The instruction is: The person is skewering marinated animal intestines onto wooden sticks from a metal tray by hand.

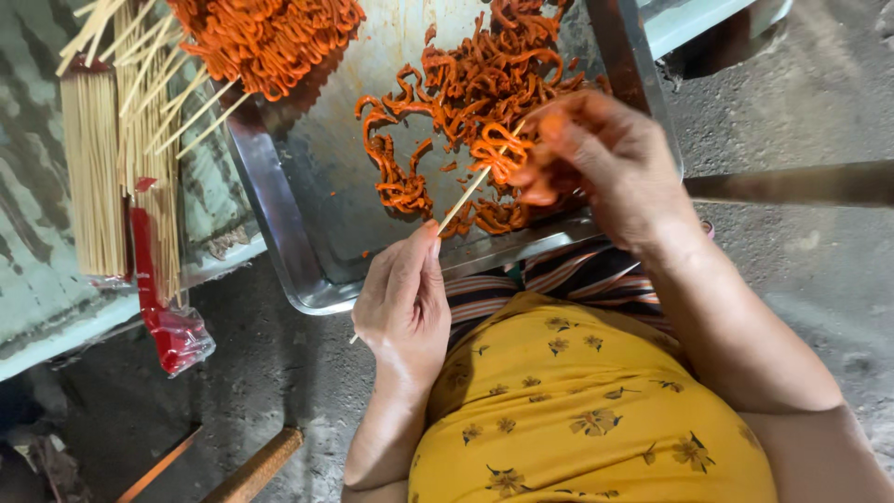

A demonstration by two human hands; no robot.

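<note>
Skewer (470, 191), thin and stiff, pinched low by left hand (402, 303); right hand (596, 163) fingers pinch a soft, greasy orange strip (494, 154) onto its tip.

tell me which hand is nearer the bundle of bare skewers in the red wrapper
Left. The left hand grips a skewer just right of the bundle; the right hand is farther, over the tray.

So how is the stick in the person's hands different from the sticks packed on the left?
The held skewer is single, slanted over the metal tray, pinched by the left hand, with an orange strip being threaded on by the right hand. The packed skewers are many, bundled, bare and lie untouched beside the tray. Both look like thin pale wooden sticks.
</note>
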